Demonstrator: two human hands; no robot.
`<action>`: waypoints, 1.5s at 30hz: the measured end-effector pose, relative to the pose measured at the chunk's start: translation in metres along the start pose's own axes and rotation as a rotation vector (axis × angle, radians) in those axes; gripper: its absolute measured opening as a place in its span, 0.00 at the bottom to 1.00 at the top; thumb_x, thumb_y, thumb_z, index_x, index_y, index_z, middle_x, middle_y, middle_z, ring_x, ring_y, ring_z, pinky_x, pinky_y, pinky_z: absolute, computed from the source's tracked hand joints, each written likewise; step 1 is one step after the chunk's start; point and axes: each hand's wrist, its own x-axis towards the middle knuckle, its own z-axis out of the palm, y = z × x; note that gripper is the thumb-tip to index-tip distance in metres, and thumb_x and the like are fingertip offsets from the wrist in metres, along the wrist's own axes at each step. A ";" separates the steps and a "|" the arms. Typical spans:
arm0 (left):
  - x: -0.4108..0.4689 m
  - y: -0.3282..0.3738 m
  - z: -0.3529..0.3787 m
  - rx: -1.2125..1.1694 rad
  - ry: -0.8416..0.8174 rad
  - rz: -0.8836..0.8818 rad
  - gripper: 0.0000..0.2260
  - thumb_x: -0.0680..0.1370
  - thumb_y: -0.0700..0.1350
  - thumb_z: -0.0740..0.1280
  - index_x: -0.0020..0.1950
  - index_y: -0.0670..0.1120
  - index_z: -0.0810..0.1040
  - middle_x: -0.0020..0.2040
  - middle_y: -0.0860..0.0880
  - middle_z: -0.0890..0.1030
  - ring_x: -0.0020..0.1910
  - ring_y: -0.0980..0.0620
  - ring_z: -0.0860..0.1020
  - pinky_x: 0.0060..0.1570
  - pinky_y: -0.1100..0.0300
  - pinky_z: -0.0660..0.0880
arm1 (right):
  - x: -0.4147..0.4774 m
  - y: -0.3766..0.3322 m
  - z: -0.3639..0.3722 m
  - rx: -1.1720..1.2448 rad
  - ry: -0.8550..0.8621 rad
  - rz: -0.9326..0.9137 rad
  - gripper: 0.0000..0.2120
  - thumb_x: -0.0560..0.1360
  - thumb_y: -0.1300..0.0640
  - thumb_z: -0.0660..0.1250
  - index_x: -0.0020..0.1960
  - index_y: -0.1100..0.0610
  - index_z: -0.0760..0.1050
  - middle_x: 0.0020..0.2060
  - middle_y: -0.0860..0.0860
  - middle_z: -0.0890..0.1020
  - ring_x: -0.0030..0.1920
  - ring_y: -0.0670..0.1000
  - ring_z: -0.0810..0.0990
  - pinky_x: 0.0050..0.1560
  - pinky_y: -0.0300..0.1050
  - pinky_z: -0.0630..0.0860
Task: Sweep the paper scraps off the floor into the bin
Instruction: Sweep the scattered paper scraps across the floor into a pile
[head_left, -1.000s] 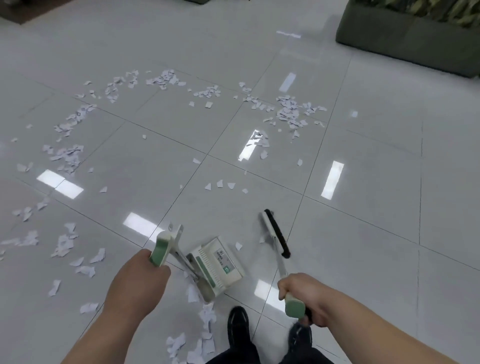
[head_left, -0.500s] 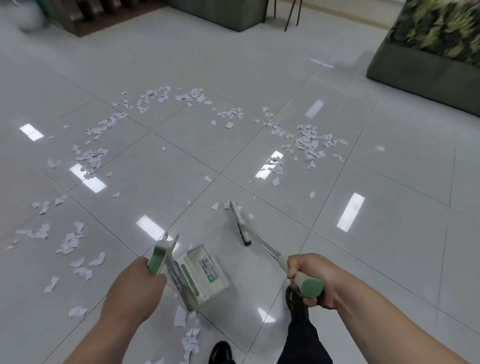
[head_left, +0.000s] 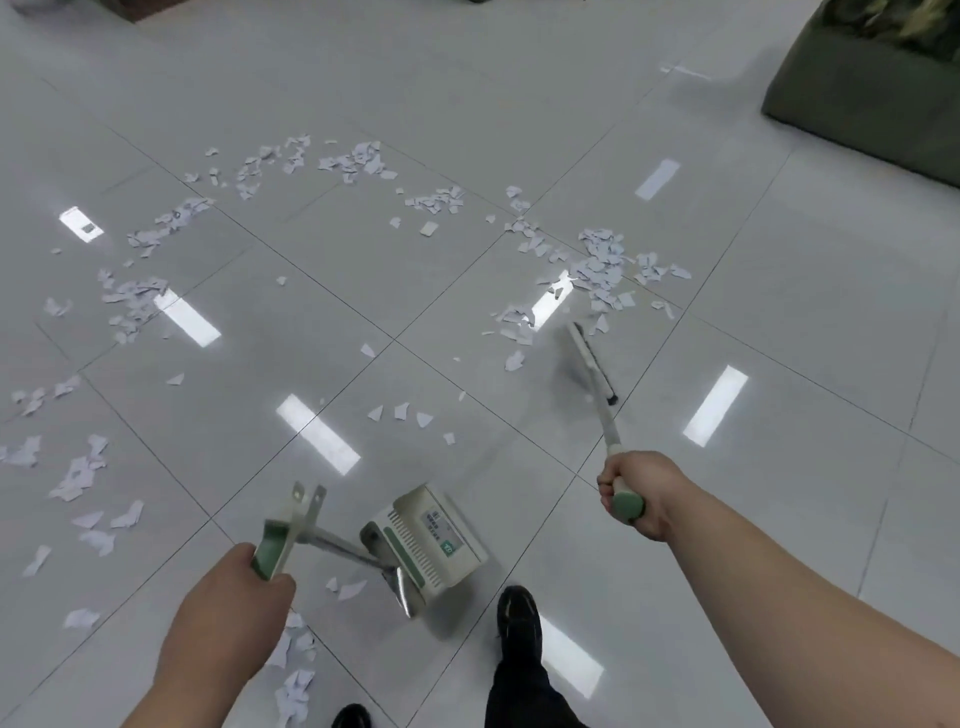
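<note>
The left hand (head_left: 228, 616) is seen in the lower left of the frame, with its fingers curled fully round the green grip of the dustpan (head_left: 434, 540). The dustpan body is located at lower centre, tilted; whether it touches the floor (head_left: 779, 545) cannot be determined. The right hand (head_left: 636, 493) is seen at centre right, closed tightly round the green end of the broom (head_left: 604, 415). The broom head (head_left: 589, 364) is positioned further up the frame, just beside the lower edge of the densest cluster of paper scraps (head_left: 602, 265). The scraps are spread in a broad arc from the left edge through upper centre to centre right. A few loose pieces are found between broom head and dustpan, and more beneath the left hand. A black shoe (head_left: 519, 618) is placed just right of the dustpan.
</note>
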 end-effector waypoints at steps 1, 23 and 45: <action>-0.003 0.006 0.004 0.004 -0.006 -0.022 0.05 0.74 0.41 0.65 0.40 0.41 0.72 0.32 0.42 0.77 0.32 0.43 0.75 0.33 0.55 0.68 | 0.012 -0.006 -0.005 0.005 0.014 0.003 0.09 0.73 0.75 0.58 0.46 0.63 0.70 0.36 0.58 0.73 0.27 0.53 0.71 0.24 0.38 0.76; -0.070 -0.033 0.030 -0.159 -0.020 -0.457 0.08 0.74 0.41 0.70 0.41 0.38 0.75 0.36 0.39 0.77 0.37 0.42 0.76 0.35 0.54 0.65 | -0.025 0.039 0.145 -0.224 -0.392 0.278 0.06 0.82 0.57 0.63 0.57 0.59 0.72 0.40 0.57 0.78 0.26 0.47 0.75 0.24 0.37 0.74; -0.190 -0.098 0.076 -0.285 0.065 -0.323 0.06 0.77 0.45 0.65 0.42 0.43 0.74 0.35 0.44 0.79 0.36 0.46 0.77 0.35 0.54 0.69 | -0.015 0.061 -0.039 -0.360 -0.099 -0.025 0.06 0.78 0.67 0.64 0.54 0.62 0.71 0.29 0.54 0.72 0.17 0.47 0.70 0.20 0.36 0.72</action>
